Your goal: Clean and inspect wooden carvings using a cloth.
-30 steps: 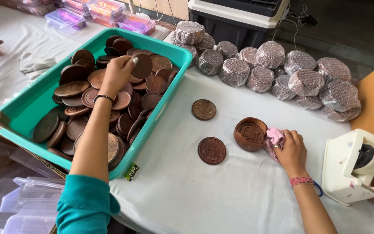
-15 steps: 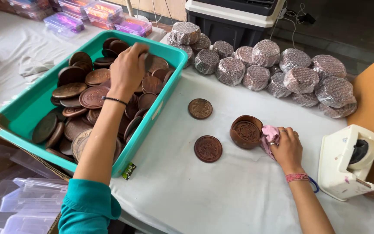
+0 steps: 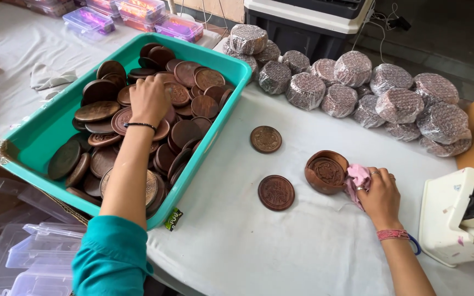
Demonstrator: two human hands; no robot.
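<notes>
The left hand [image 3: 149, 100] is inside the green tray [image 3: 39, 137], lying palm down on the pile of dark wooden discs [image 3: 97, 111]. Its fingers are bent over the discs near the middle of the pile, but it is not possible to tell if they really grip one. The right hand [image 3: 378, 193] rests on the white table cloth [image 3: 237, 241] and is closed around a small pink cloth [image 3: 356, 178], which it presses against the side of a round wooden box [image 3: 326, 171] with a carved pattern. Two flat carved discs lie free on the table, one [image 3: 265, 138] just beside the tray and one [image 3: 276, 192] near the box. Behind them is a row of round packages in bubble wrap [image 3: 352, 68]. A white tape dispenser [image 3: 459, 216] stands near the right wrist.
</notes>
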